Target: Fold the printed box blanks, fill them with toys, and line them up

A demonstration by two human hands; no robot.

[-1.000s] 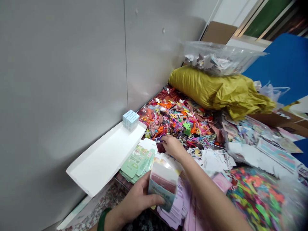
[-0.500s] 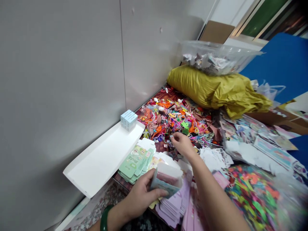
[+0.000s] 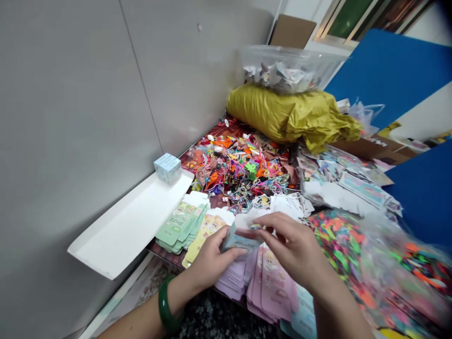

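My left hand point(image 3: 215, 256) is wrapped round a small light blue box point(image 3: 242, 242) whose white top flaps stand open. Something pinkish shows inside the box. At the opening, the fingers of my right hand point(image 3: 286, 240) are pinched together over a small item too hidden to name. Below and around both hands lie stacks of flat boxes: green point(image 3: 181, 223), yellow point(image 3: 206, 230), purple point(image 3: 233, 280) and pink point(image 3: 270, 285). Beyond them spreads a colourful pile of small trinkets and cords point(image 3: 240, 167).
A long white tray point(image 3: 127, 226) along the wall holds light blue boxes point(image 3: 167, 168) at its far end. Behind the pile lie a yellow sack point(image 3: 282, 110) and a clear plastic bin point(image 3: 289, 70). A clear bag of bright pieces point(image 3: 353, 254) sits at right.
My right hand has come back from the trinket pile to the mouth of the light blue box. My left hand still holds the box. The view has shifted to the right.
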